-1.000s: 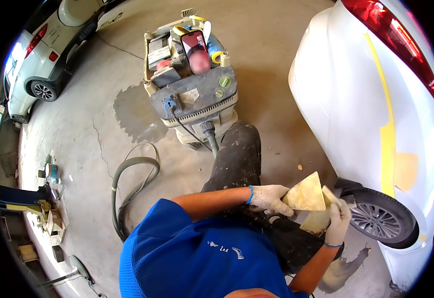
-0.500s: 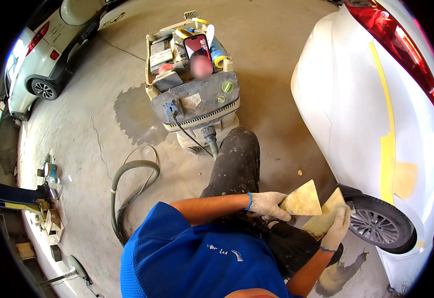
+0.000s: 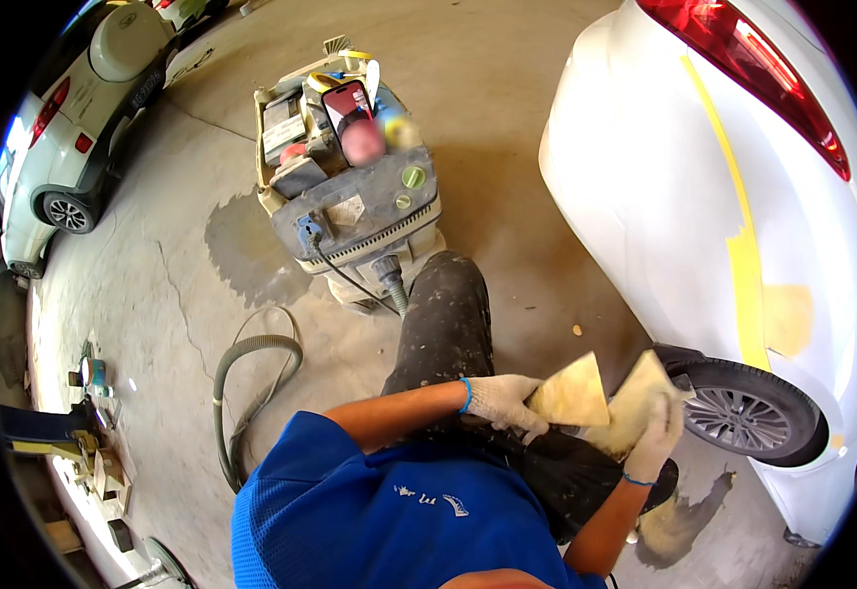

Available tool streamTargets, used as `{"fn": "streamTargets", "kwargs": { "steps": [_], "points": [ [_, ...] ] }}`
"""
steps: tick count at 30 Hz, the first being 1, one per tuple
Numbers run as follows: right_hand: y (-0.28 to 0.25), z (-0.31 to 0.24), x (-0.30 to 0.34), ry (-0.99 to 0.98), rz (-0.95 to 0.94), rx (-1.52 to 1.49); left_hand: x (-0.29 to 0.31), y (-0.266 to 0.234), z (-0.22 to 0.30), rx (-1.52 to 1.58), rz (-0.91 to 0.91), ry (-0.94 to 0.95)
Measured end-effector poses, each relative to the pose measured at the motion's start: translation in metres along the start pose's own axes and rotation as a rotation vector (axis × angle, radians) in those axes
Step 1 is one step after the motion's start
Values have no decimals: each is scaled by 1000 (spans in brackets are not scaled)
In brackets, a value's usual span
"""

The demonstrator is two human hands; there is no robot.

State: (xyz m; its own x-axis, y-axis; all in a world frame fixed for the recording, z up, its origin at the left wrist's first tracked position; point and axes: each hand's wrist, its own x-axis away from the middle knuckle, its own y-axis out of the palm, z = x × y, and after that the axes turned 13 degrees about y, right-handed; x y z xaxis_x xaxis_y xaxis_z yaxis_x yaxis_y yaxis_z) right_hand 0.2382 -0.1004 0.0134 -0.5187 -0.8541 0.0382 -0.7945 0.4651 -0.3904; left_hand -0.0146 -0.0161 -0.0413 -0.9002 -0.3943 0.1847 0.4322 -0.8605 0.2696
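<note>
My left hand (image 3: 505,401), in a white knit glove with a blue cuff edge, is closed on a flat yellowish plate (image 3: 573,393) that widens toward its far end and looks like a putty spreader. To its right, my right hand (image 3: 656,438), gloved alike, grips a second cream plate (image 3: 632,402) with stained, rough patches. A small grey corner (image 3: 683,385) sticks out beside the right fingers; what it belongs to is hidden. The two plates lie close together above my dark trousers, the left one's edge near the right one's face.
At right stands a white car (image 3: 634,147) with yellow filler patches (image 3: 745,285) above its rear wheel (image 3: 742,417). Ahead is a wheeled dust extractor (image 3: 360,211) topped with a phone (image 3: 348,110) and tools; its hose (image 3: 237,363) loops on the floor. Another car (image 3: 75,147) is far left.
The view has shifted, so the surroundings sit further left in the picture. Both hands keep their holds, and the plates stay close together with little change between them.
</note>
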Motion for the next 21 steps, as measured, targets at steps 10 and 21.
{"fn": "streamTargets", "kwargs": {
  "steps": [10,21],
  "points": [
    [-23,1,-9,61,348,-87,-11,1,21,-75,75,-44],
    [-20,-34,1,-324,-63,70,-13,-17,68,-62,306,94]
  ]
}}
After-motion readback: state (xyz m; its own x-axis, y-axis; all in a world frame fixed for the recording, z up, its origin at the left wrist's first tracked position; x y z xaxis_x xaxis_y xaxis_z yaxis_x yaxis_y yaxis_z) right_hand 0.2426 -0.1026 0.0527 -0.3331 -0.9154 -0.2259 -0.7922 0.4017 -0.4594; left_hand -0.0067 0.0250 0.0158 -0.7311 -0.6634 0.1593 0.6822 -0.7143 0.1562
